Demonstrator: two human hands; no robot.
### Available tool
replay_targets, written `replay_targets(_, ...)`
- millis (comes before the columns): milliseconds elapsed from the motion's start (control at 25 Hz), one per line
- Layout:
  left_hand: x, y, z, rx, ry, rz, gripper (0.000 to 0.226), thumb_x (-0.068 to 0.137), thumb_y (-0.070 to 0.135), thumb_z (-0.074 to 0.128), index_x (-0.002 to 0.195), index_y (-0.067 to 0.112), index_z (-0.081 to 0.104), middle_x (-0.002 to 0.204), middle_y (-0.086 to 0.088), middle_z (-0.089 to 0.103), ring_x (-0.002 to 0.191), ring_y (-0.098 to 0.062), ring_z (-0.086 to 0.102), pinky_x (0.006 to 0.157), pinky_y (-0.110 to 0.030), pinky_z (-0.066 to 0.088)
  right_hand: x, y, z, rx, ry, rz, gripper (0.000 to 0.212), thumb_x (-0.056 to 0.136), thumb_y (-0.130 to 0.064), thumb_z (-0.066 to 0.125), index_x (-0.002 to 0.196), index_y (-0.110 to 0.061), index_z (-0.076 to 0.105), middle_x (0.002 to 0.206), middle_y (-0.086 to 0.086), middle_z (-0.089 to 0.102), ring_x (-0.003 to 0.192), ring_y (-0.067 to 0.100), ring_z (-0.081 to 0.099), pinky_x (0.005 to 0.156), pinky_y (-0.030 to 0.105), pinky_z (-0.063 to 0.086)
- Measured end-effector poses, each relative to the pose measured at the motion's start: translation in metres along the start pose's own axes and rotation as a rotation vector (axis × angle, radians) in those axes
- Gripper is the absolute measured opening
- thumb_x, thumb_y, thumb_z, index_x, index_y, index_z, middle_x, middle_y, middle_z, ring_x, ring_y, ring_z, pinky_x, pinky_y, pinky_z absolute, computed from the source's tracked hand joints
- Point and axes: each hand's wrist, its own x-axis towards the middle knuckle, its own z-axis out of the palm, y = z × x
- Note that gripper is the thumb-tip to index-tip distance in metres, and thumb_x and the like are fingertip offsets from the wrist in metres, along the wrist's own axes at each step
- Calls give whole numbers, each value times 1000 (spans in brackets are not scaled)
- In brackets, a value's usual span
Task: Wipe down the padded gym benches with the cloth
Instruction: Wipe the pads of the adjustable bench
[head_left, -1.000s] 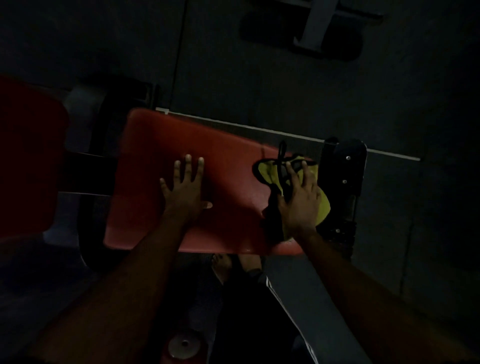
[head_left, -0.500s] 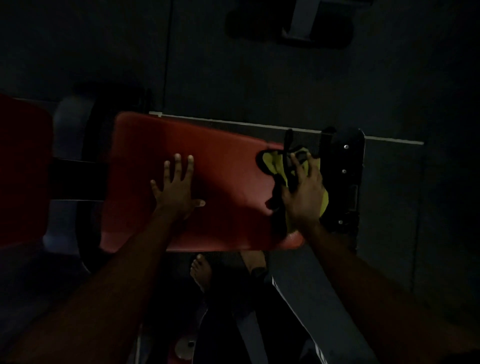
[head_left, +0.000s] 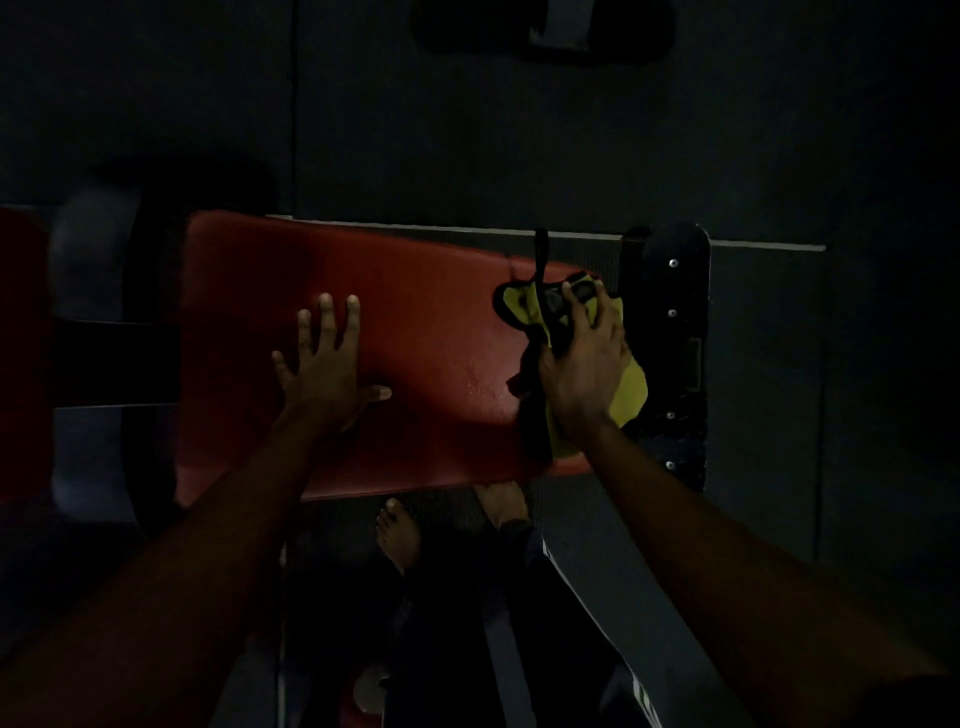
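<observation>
A red padded bench (head_left: 426, 338) lies across the middle of the dim view. My left hand (head_left: 324, 379) rests flat on its pad left of centre, fingers spread. My right hand (head_left: 587, 364) presses palm-down on a yellow cloth (head_left: 519, 306) with black trim and a black strap, at the bench's right end. The cloth bunches under the palm and sticks out on both sides of the hand.
Just right of the cloth is a black bolted frame plate (head_left: 672, 353). Another red pad (head_left: 21, 353) sits at the far left, past dark frame parts. My bare feet (head_left: 397, 535) stand under the bench's near edge, beside a grey frame bar (head_left: 623, 613). Dark floor lies beyond.
My right hand has slid the cloth a little farther up and right along the bench end. My left hand stays planted on the pad.
</observation>
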Motion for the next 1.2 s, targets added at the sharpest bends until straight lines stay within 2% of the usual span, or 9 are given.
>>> replay_targets(320,-7,6,0,18,75,9,119,82,52,74,158,29,-14,165,-4,-24,153,-31,-16,115,-70,8,-89,7,22,-156,-56,-134,89,78,-26,80,155,-36,36,167,2,23,151,34,25,115,54,33)
replay_targets(480,-18,-7,22,-58,240,138,94,90,45,68,161,24,10,168,-9,-2,154,-31,1,115,-68,11,-111,2,31,-172,-136,-296,89,77,-25,78,156,-35,37,166,4,25,150,36,27,114,55,31)
replay_targets(600,-28,-24,38,-90,294,174,83,93,55,58,160,22,20,167,-10,10,154,-31,9,117,-65,13,-94,26,14,-214,-168,-437,86,79,-24,76,155,-36,38,167,4,24,149,35,30,112,51,33)
replay_targets(760,-36,-39,45,-18,237,193,102,77,80,36,161,26,13,168,-5,6,155,-29,5,118,-63,9,-96,29,8,-91,-81,-88,86,81,-21,73,156,-38,34,169,-1,16,153,31,19,115,51,29)
replay_targets(840,-37,-39,48,-17,216,180,105,75,81,40,161,29,9,168,-3,1,155,-27,1,118,-62,5,-114,5,21,-61,-37,66,82,84,-24,73,155,-38,36,169,-2,16,153,32,19,116,54,29)
replay_targets(920,-36,-37,48,-42,208,171,103,80,75,53,161,30,7,168,-1,-2,155,-26,-2,118,-62,3,-138,-19,33,-63,-91,80,85,82,-27,75,156,-39,34,169,-1,15,153,33,19,116,57,29)
replay_targets(1040,-35,-38,46,-85,187,171,101,85,58,68,161,32,7,168,2,-5,155,-23,-5,119,-59,1,-157,-23,39,-126,-191,-96,99,74,-29,82,158,-38,29,169,2,17,153,35,19,114,57,29)
replay_targets(1120,-34,-44,43,-77,179,184,100,85,56,69,160,35,7,168,4,-5,155,-20,-5,120,-57,2,-146,-2,31,-177,-213,-257,92,77,-33,77,157,-38,32,168,4,20,152,36,23,113,55,33)
replay_targets(1200,-35,-54,45,-64,221,188,96,84,59,68,159,37,13,169,3,1,155,-19,1,120,-57,5,-135,23,17,-186,-223,-303,79,82,-40,61,157,-37,33,168,4,20,153,36,22,114,54,34)
